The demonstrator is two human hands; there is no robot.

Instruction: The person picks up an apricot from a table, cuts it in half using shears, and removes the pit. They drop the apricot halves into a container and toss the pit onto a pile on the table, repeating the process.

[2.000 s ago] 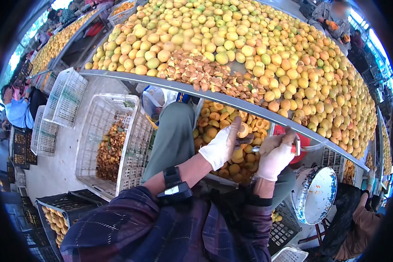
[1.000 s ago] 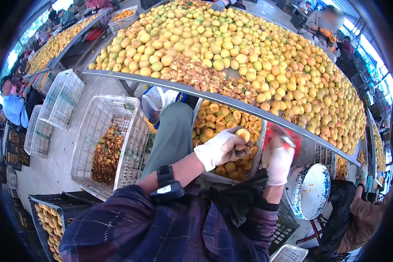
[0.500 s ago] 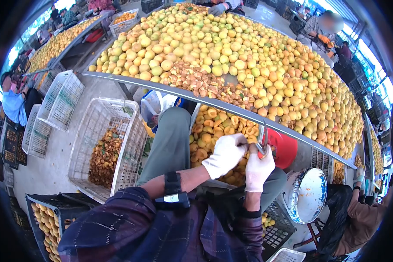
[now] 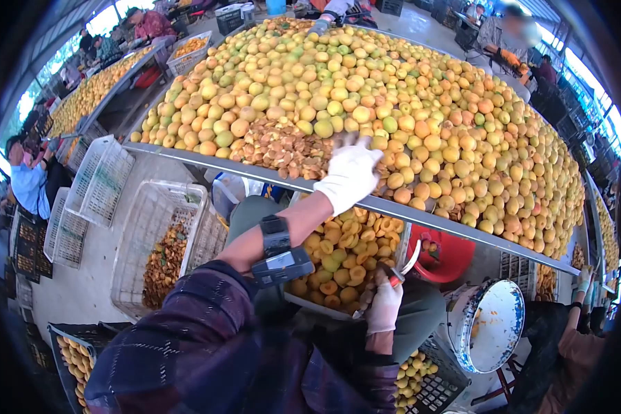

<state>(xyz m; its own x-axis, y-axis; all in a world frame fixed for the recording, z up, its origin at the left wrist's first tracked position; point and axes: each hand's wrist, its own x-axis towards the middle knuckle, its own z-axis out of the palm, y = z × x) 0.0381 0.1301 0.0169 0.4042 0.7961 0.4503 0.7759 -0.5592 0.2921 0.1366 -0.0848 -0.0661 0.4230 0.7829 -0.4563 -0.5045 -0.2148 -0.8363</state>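
My left hand [image 4: 352, 172], in a white glove, reaches over the metal table edge [image 4: 255, 174]. Its somewhat blurred fingers are spread at the heap of brown apricot pits [image 4: 283, 148] and the whole apricots [image 4: 407, 124] beside it. Lower down, my right hand [image 4: 384, 303], also gloved, is closed around a hand tool [image 4: 396, 279] with a red part and a curved pale arm pointing up. Most of the tool is hidden in the palm. Next to that hand, halved apricots [image 4: 338, 257] fill a crate between my knees.
A red basin [image 4: 455, 259] is under the table edge, with a paint-stained white bucket [image 4: 486, 331] to its right. A white crate [image 4: 134, 269] holding pits stands left of my leg. A black crate of apricots [image 4: 76, 362] is at lower left. Other people sit around nearby tables.
My left hand has left the right hand and moved up onto the table. The right hand has dropped lower with the tool, and the view has shifted slightly.
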